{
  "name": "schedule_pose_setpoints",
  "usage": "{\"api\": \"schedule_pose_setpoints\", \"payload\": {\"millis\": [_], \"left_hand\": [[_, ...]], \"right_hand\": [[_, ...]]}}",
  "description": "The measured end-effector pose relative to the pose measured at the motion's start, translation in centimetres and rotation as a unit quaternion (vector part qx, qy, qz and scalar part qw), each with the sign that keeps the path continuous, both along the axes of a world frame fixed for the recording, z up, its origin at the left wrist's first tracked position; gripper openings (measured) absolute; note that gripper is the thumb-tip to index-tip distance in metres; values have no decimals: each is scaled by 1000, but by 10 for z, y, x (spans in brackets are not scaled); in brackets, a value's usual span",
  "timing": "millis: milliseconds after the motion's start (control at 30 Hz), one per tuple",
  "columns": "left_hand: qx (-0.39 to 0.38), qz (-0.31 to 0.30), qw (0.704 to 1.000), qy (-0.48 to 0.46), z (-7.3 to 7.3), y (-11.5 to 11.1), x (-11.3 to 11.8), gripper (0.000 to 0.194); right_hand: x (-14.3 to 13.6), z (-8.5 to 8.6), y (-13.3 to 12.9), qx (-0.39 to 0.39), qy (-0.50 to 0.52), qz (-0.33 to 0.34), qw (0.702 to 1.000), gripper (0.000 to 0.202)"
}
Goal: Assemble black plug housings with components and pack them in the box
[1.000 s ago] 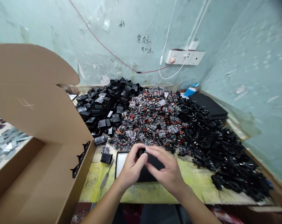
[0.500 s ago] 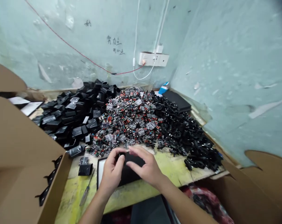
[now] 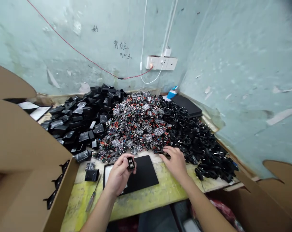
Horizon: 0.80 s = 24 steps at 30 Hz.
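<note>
Past the left hand (image 3: pixel 120 174) there's a scuffed pale green wall (image 3: pixel 107 19) with 3 bits of handwriting (image 3: pixel 123 45) on it. 1 red wire (image 3: pixel 131 77) droops across to a socket strip (image 3: pixel 170 63), up beyond the right hand (image 3: pixel 176 164). 1 white cord (image 3: pixel 141 66) loops over there too. Also way out ahead of the right hand: blue and white packet (image 3: pixel 172 93), black sheets (image 3: pixel 188 105) just beside it. Off to that hand's right, some cardboard (image 3: pixel 278 193), plus a reddish bag (image 3: pixel 225 209) lower down.

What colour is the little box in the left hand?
The little two-port box in the left hand is black; it shows best in the head view.
</note>
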<state>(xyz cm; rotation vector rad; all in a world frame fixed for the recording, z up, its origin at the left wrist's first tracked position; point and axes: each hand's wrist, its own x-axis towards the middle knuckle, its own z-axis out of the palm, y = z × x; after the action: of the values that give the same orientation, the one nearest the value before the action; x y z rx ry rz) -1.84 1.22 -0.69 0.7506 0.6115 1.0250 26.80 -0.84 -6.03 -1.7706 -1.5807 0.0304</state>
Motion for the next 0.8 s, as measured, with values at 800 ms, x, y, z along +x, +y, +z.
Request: {"api": "schedule_pose_setpoints", "payload": {"millis": [800], "left_hand": [[86, 8, 973, 215, 8, 10, -26, 46]], "right_hand": [[-125, 65, -4, -82, 559, 187, 804, 45]]}}
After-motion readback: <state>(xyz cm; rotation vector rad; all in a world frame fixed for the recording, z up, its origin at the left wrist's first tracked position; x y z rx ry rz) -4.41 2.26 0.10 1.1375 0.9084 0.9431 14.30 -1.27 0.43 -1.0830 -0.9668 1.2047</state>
